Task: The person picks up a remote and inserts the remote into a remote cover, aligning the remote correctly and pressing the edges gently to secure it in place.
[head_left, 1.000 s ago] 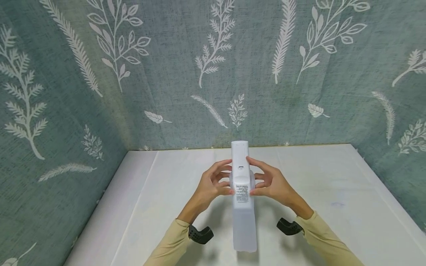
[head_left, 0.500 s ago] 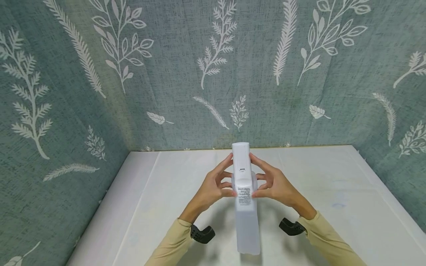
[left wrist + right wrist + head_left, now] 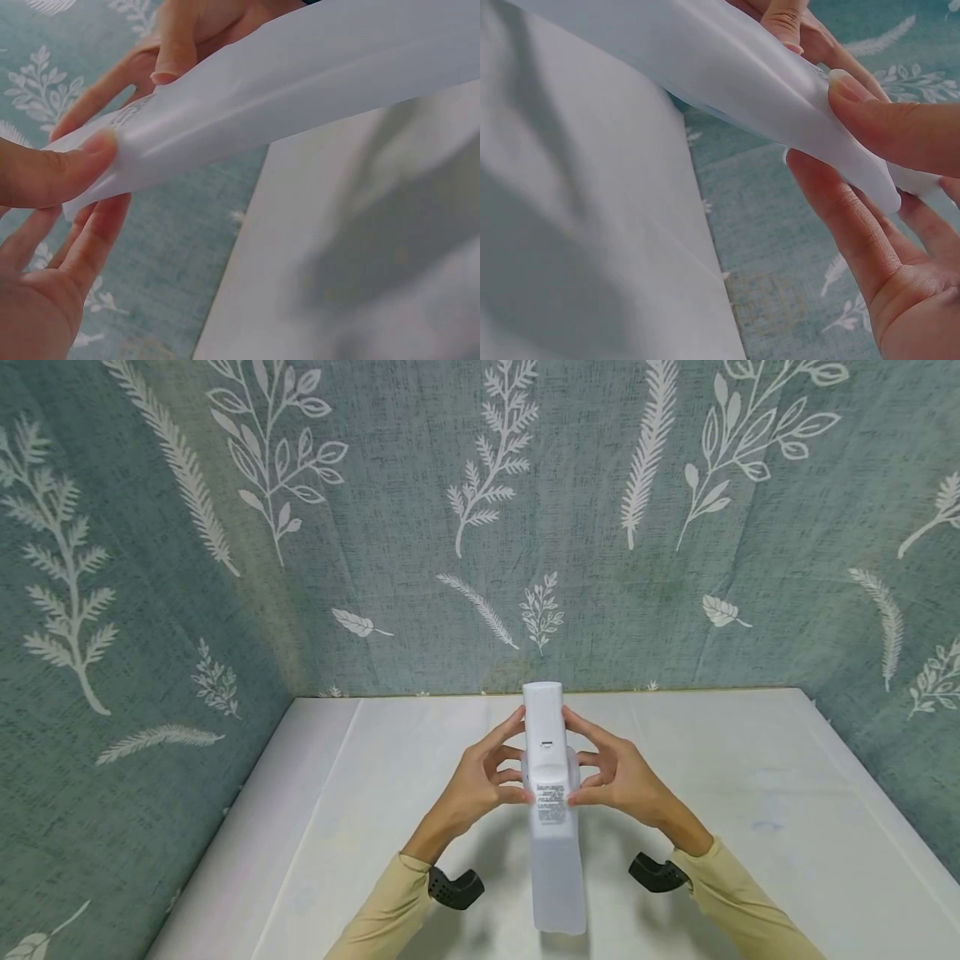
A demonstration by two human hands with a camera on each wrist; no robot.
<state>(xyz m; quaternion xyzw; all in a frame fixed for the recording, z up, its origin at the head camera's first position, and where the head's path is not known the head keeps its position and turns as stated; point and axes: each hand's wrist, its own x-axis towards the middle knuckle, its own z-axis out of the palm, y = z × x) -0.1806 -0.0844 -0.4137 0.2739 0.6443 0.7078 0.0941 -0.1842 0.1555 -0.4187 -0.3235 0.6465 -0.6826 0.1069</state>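
Note:
Both hands hold a long white plastic device [image 3: 547, 760] with a small slot-like port and a block of fine grey print. Its lower end [image 3: 558, 885] is smooth and bluish white, pointing toward the body. My left hand [image 3: 476, 781] pinches one side between thumb and fingers. On the opposite side my right hand [image 3: 618, 777] mirrors that grip. In the left wrist view, the left thumb [image 3: 75, 161] presses near the print. The right thumb [image 3: 870, 112] lies along the device in the right wrist view. A rounded bulge behind the device is mostly hidden.
Below the hands lies a white table [image 3: 360, 827], with shadows of the arms and device on it. Green-grey cloth [image 3: 405, 527] with white leaf prints hangs at the back and both sides. A black wrist mount [image 3: 456, 889] is on each pale yellow sleeve [image 3: 386, 910].
Since one second ago, the index fingers have shifted up the device's sides and straightened. Over the last half second the hands and device stay nearly still, while the view shifts slightly.

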